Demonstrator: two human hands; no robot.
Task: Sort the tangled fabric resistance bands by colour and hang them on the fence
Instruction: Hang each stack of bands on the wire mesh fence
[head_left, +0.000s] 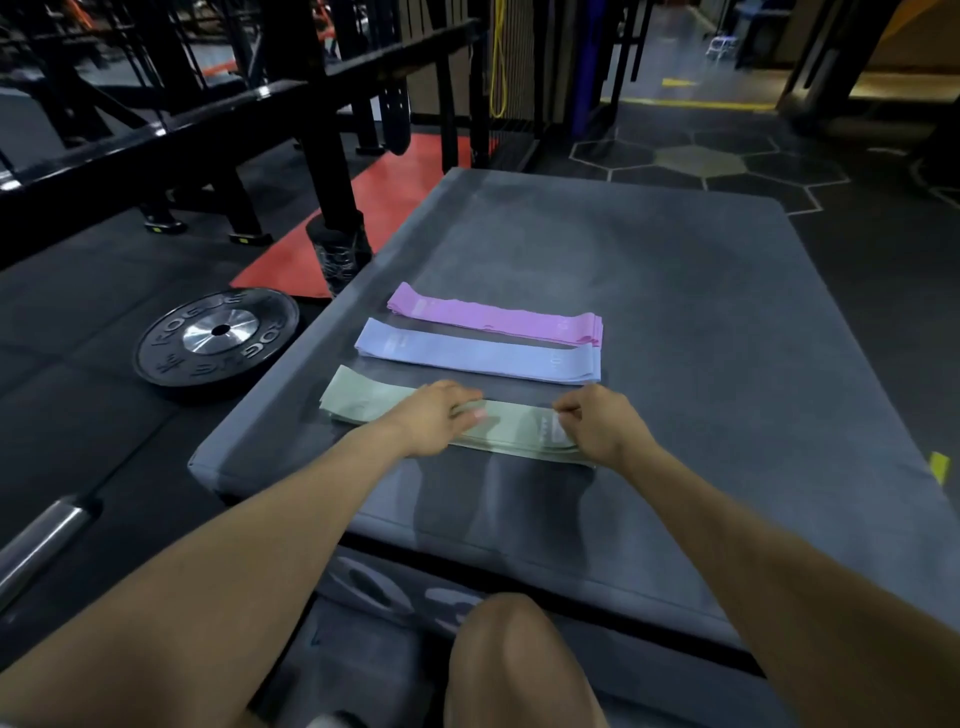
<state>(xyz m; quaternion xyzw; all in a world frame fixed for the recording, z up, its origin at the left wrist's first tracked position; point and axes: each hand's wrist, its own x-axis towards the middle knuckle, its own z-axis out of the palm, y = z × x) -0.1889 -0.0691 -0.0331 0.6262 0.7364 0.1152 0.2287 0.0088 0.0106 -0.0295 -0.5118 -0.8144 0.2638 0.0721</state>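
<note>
Three flat stacks of fabric bands lie in parallel rows on a grey padded mat (649, 270): pink bands (498, 319) farthest, light blue bands (483, 358) in the middle, pale green bands (363, 402) nearest. My left hand (434, 423) lies on the middle of the green stack with its fingers bent down onto the fabric. My right hand (597, 423) sits on the stack's right end, its fingertips pinching the top green band. The black fence (509, 78) stands beyond the mat's far edge.
A black weight plate (218, 338) lies on the floor left of the mat. A steel barbell end (41, 535) shows at lower left. Black rack frames (218, 104) fill the upper left. A yellow cord (498, 57) hangs on the fence. My knee (514, 660) is below.
</note>
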